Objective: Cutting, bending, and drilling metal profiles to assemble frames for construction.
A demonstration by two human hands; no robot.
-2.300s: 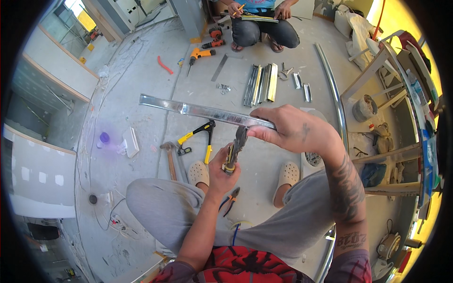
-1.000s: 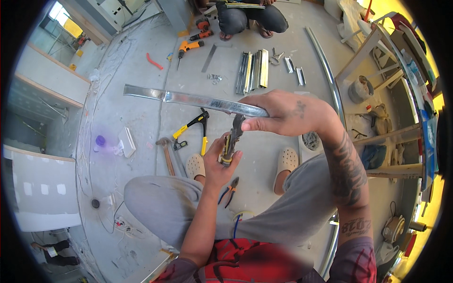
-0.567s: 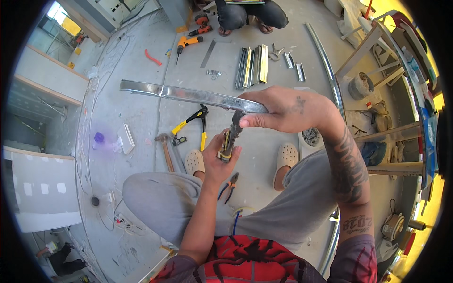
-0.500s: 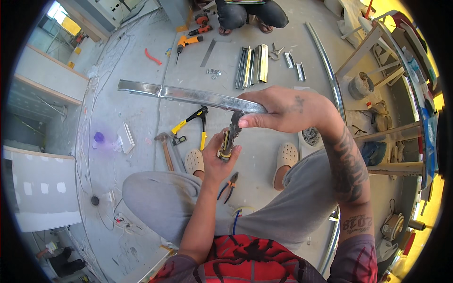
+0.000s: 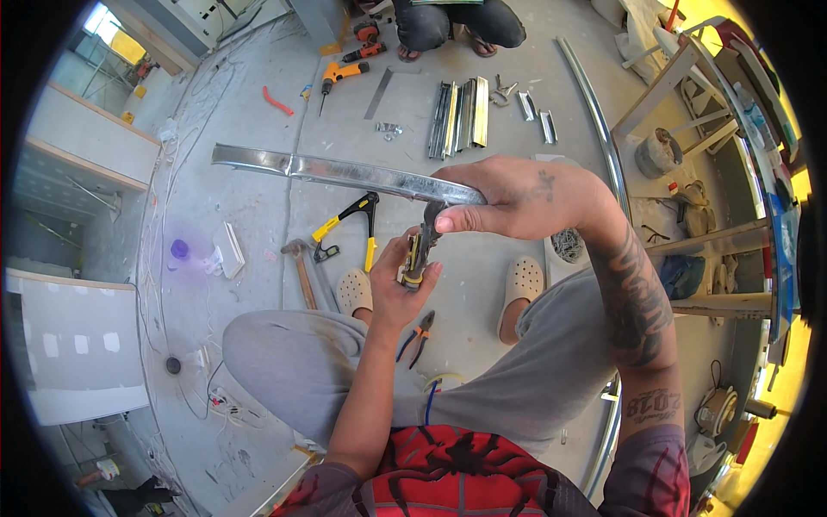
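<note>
My right hand [image 5: 525, 200] is closed over the right end of a silvery metal channel [image 5: 345, 174], thumb underneath. The channel reaches out to the left above the floor, with a kink partway along. Below its right part, my left hand [image 5: 396, 289] grips metal snips [image 5: 419, 257] by their handles, which show some yellow. The snips' head points up to the channel's lower edge, beside my right thumb. How far the jaws reach onto the metal is hidden.
Beneath lie a black-and-yellow hacksaw [image 5: 370, 226], a hammer [image 5: 301, 274] and pliers [image 5: 417, 339]. Farther off are an orange drill [image 5: 341, 76] and stacked metal profiles [image 5: 458, 119]. A person [image 5: 461, 24] crouches at the far side. A long metal rail [image 5: 593, 119] lies on the right.
Both hands, the channel and the snips keep nearly the same place. The snips' handles have turned slightly in my left hand; the whole view has shifted a little.
</note>
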